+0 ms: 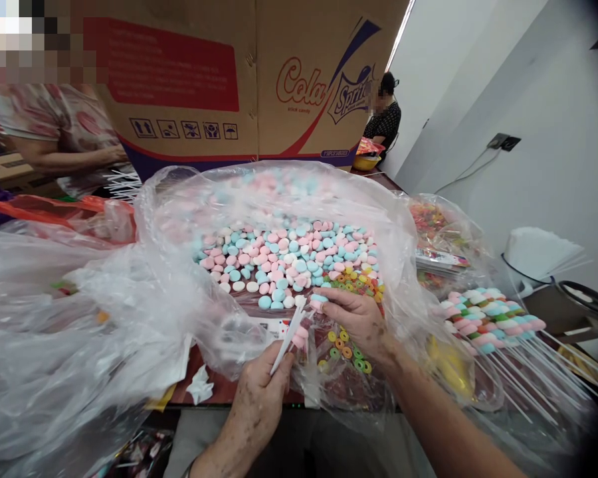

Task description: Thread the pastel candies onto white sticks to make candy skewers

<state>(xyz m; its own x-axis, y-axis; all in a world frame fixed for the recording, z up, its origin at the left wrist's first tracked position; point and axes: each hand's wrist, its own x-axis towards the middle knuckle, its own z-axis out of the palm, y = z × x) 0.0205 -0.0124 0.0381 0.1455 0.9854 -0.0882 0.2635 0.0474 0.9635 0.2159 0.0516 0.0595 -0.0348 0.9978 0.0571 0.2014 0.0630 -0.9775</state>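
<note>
My left hand [266, 382] is closed round several thin white sticks [290, 335], which point up and away from me. Pink candy [300, 337] shows just beside its fingertips. My right hand [361, 325] pinches a blue and pink marshmallow [319, 302] near the upper ends of the sticks. Whether the marshmallow touches a stick, I cannot tell. Beyond both hands, a heap of pink, blue and white marshmallows [279, 255] lies in a spread clear plastic bag [398, 245]. Ring-shaped gummies [349, 348] in yellow, orange and green lie under and beside my right hand.
A large cardboard box [259, 143] stands behind the heap. Finished marshmallow skewers [493, 318] lie at the right, near a dark container [531, 272] of white sheets. Crumpled plastic [80, 345] covers the left side. A co-worker [64, 126] is at the left, another person [386, 116] at the back.
</note>
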